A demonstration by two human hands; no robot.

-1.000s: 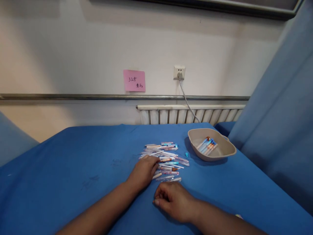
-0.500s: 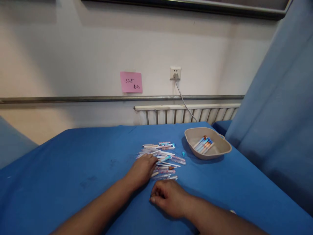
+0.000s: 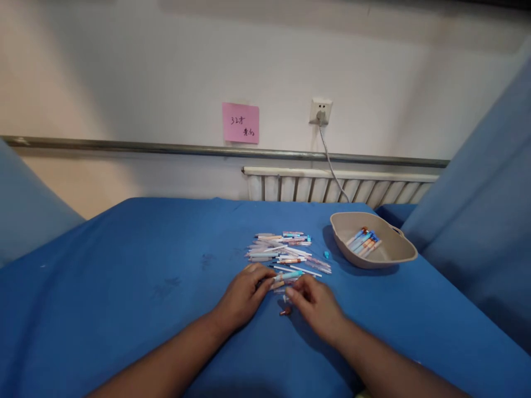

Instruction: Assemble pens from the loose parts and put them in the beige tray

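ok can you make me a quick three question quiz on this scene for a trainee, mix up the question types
1. True or false: there are pens lying inside the beige basin.

2. Multiple choice: where is the small turquoise piece?
A) Inside the basin
B) On the blue cloth, between the pile of pens and the basin
C) On top of the radiator

3. Open: which of the person's hands is nearer the basin?

Key:
1. True.
2. B.
3. The right hand.
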